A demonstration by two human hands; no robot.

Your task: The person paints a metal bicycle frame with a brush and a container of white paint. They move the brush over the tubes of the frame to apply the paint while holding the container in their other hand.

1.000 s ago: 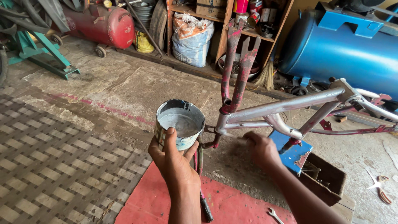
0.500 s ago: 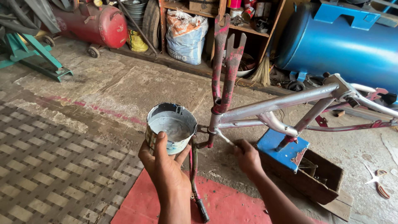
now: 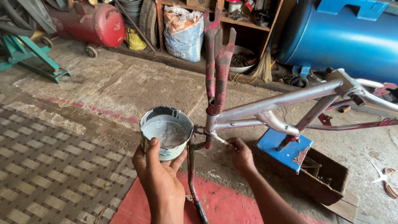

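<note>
My left hand [image 3: 159, 178] grips a small open tin of pale grey paint [image 3: 166, 132], thumb on its near side. My right hand [image 3: 241, 155] holds a thin brush [image 3: 219, 138] whose tip touches the lower tube of a bicycle frame [image 3: 286, 99]. The frame is partly silver, partly worn red, with its red fork [image 3: 217, 58] pointing up. It rests on a blue block [image 3: 284, 150] set on a wooden box [image 3: 321, 178].
A red mat [image 3: 232, 207] lies under my arms; patterned paving is at left. Behind stand a blue tank [image 3: 344, 35], a red cylinder on wheels [image 3: 93, 23], a white sack [image 3: 182, 29], shelves and a green metal stand [image 3: 29, 58]. A small wrench [image 3: 381, 176] lies at right.
The view has shifted right and closer. My right hand with the brush has moved left along the frame toward the junction below the fork. The tin stays in my left hand.
</note>
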